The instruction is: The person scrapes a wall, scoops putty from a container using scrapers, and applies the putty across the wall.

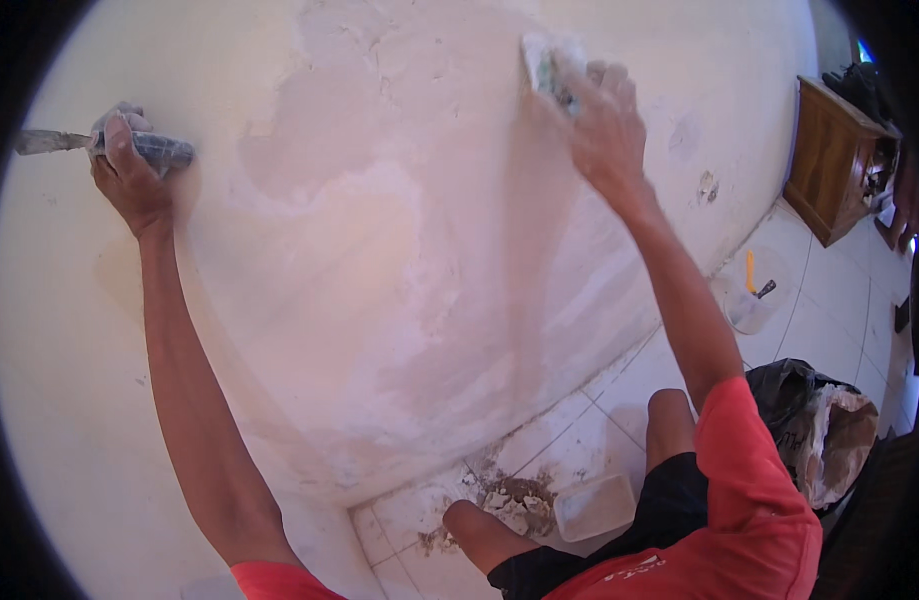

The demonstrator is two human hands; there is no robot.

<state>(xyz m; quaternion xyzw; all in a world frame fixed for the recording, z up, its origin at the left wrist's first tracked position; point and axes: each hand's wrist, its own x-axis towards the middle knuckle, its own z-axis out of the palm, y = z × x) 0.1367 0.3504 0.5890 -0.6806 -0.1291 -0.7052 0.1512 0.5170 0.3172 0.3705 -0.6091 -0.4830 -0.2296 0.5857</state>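
Observation:
My left hand (129,165) is raised against the wall at the upper left, its fingers wrapped round a putty knife (54,142). The knife's dark handle sticks out to the right of the fist and its smeared metal blade points left. At the upper right my right hand (604,115), slightly blurred, presses a flat white-and-green pad (554,80) to the wall; its exact kind does not show. Between both hands, pinkish-grey damp patches and paler smears cover the cream wall (339,260). White dust or plaster coats the left fingers.
Rubble and crumbs (519,503) lie on the tiled floor beside a white plastic tray (594,508). A translucent bucket (749,310) with a yellow-handled tool stands near the wall. Right of me are a black bag (779,385), an opened sack (834,450) and a wooden cabinet (829,165).

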